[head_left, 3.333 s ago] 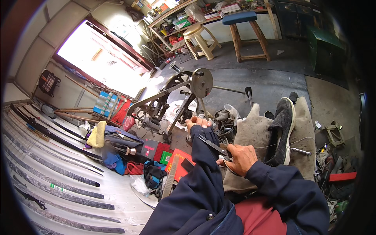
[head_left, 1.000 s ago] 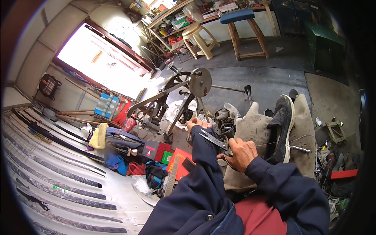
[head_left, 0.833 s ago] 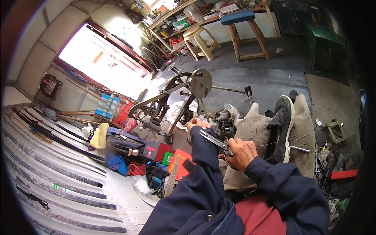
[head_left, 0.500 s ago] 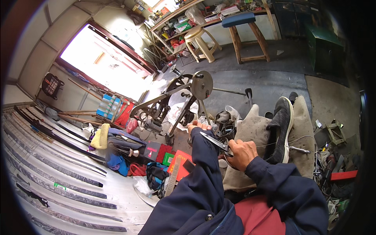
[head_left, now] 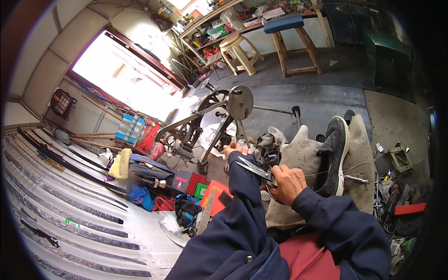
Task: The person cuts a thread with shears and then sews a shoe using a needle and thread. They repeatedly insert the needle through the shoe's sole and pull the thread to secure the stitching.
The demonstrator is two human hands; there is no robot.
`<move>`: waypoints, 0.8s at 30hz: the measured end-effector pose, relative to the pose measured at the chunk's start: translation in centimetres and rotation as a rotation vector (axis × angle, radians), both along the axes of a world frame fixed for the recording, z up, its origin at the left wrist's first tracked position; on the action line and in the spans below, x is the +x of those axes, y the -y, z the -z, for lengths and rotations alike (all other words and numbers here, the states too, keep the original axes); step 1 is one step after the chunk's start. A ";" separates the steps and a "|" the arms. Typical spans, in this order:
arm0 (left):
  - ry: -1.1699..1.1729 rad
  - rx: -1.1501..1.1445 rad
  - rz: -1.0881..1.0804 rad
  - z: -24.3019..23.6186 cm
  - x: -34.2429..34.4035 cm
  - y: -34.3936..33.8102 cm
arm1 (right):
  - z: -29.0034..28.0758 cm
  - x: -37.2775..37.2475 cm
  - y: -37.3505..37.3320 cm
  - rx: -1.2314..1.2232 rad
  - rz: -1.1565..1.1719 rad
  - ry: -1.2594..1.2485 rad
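Note:
In my right hand (head_left: 288, 183) is a pair of metal scissors (head_left: 258, 171), its blades slightly parted and lying over my left sleeve. My left hand (head_left: 239, 149) reaches beyond it, with curled fingers partly hidden by the cuff; what it holds, if anything, does not show. To the right, a black shoe (head_left: 330, 156) with a white sole rests on its side on a stained beige cloth (head_left: 298, 149) over my lap. A slim silver tool (head_left: 357, 179) lies against the sole. One thin thread (head_left: 359, 163) runs across the shoe toward my right hand.
Ahead stands a hand-cranked metal machine (head_left: 240, 101) with a round wheel. Bags, boxes and a red folder (head_left: 217, 189) lie at left beside wrapped dark strips (head_left: 93, 219). Tools and scraps (head_left: 396, 200) crowd the right. Farther back are a beige stool (head_left: 240, 51) and a blue-topped stool (head_left: 284, 23).
The scissors' blades have parted a little more. Both hands stay in nearly the same place, and the shoe has hardly moved.

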State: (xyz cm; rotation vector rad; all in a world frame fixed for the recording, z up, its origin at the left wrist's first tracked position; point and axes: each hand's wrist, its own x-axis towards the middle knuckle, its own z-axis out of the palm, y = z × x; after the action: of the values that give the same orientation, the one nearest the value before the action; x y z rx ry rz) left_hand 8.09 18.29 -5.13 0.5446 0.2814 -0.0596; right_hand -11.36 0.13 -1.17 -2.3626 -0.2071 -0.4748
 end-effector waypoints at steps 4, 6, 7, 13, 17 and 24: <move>0.006 0.060 -0.035 0.1 -0.2 0.4 | 0.4 0.1 0.0 0.023 0.005 -0.009; 0.035 0.057 -0.006 0.1 -0.3 0.5 | 0.4 0.1 0.1 0.026 0.001 -0.021; 0.018 0.056 -0.015 0.0 -0.3 0.5 | 0.3 0.1 0.2 0.028 -0.001 -0.020; 0.039 0.009 0.066 -0.5 0.2 -0.1 | -0.5 -0.7 1.2 0.043 -0.016 0.013; 0.134 -0.101 0.120 -1.1 0.3 -0.2 | -0.6 -1.0 1.7 0.210 -0.016 -0.113; 0.124 0.005 0.077 -4.8 -1.0 1.6 | -1.0 0.1 2.2 1.100 -0.145 -0.473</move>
State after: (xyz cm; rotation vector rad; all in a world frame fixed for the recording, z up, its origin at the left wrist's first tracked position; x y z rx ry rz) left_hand 7.08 16.68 -0.32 0.5622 0.1401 -0.0996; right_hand -11.22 -2.05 -0.12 -1.3004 0.0979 0.0744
